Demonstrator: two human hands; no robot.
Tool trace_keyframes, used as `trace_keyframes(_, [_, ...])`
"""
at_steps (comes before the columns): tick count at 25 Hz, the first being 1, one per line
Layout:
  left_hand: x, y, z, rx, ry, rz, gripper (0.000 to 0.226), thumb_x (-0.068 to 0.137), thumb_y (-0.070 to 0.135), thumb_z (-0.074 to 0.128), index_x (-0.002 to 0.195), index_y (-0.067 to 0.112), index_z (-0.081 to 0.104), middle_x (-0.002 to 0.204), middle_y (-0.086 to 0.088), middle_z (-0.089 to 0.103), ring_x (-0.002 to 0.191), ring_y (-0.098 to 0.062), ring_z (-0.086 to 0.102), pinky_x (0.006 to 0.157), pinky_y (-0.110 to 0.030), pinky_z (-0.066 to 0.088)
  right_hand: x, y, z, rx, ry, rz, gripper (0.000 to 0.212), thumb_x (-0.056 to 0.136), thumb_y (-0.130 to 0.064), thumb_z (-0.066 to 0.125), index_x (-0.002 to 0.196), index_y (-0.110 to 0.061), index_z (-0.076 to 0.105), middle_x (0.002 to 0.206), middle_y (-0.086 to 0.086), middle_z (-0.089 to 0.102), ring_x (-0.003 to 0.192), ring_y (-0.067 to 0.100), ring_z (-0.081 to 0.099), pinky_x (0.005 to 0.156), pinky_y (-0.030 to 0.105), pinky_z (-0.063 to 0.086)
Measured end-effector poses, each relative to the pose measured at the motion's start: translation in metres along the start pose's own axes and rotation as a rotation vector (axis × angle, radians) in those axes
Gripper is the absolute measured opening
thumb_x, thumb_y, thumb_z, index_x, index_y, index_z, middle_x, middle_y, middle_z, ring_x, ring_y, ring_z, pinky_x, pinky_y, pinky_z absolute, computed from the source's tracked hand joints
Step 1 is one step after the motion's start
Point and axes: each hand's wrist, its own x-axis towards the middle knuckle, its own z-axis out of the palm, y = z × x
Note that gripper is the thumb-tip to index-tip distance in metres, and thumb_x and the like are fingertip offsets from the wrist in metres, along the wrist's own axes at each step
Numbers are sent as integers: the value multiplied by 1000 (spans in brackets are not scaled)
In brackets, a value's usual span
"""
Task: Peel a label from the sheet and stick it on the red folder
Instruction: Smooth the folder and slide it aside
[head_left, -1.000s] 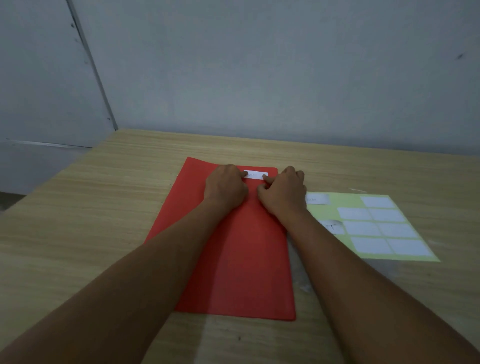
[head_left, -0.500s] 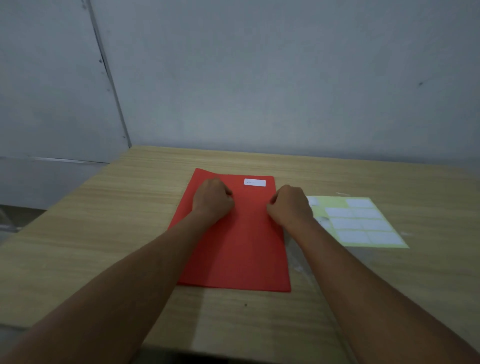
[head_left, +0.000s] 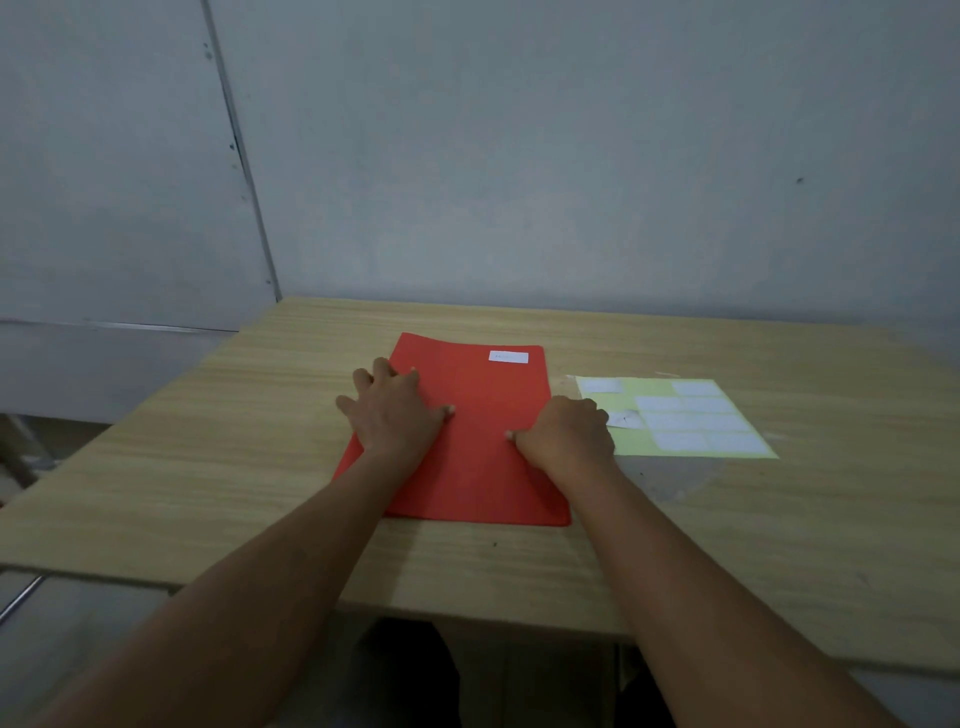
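With label (head_left: 508, 357) stuck on red folder (head_left: 483, 467), both hands rest flat.

Both hands (head_left: 397, 415) rest on the labelled red folder (head_left: 483, 467).

Plain office-type or desk-work room, sparse and dim.

Light wood-grain laminate table (head_left: 727, 545) pushed into a corner of bare grey-painted walls (head_left: 519, 156); a vertical panel seam (head_left: 236, 156) runs down the left wall, with a horizontal ledge below it. Only stationery on top: a red folder (head_left: 478, 467) with a white label (head_left: 508, 357) stuck near its far right corner, and a pale green label sheet (head_left: 685, 415) just beside it. Nothing visible pins the place down more exactly.
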Motion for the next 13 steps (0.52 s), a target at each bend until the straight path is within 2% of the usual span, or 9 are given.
trace_keyframes(3, [-4, -6, -5, -64, -63, -124, 83, 64, 78, 63, 118, 15, 62, 126, -8, 48, 116, -32, 45, 88, -50, 42, -5, -6, 1, 9, -27, 44, 62, 79, -48, 76, 126, -12, 60, 132, 17, 49, 123, 34, 46, 87, 39, 49])
trace_keyframes(7, [-8, -10, -4, -103, -49, -143, 79, 71, 71, 65, 118, 7, 61, 125, -11, 47, 114, -34, 47, 90, -49, 42, -3, -8, 2, 83, -63, 91, 56, 81, -37, 75, 126, -9, 58, 128, 18, 53, 118, 35, 53, 85, 37, 47])
trace_keyframes(11, [-6, -14, 0, -106, -24, -153, 65, 80, 59, 64, 114, 4, 63, 125, -14, 49, 114, -34, 47, 93, -48, 40, -3, -7, 1, 205, -43, 48, 31, 78, -27, 79, 97, -12, 60, 106, 10, 70, 93, 30, 65, 67, 31, 44])
trace_keyframes(13, [-4, -19, 1, -90, -22, -144, 63, 82, 58, 63, 113, 3, 63, 124, -15, 49, 115, -34, 46, 94, -46, 40, -2, -9, 1, 237, -41, 19, 37, 75, -28, 84, 98, -12, 61, 101, 7, 70, 89, 28, 65, 65, 30, 41])
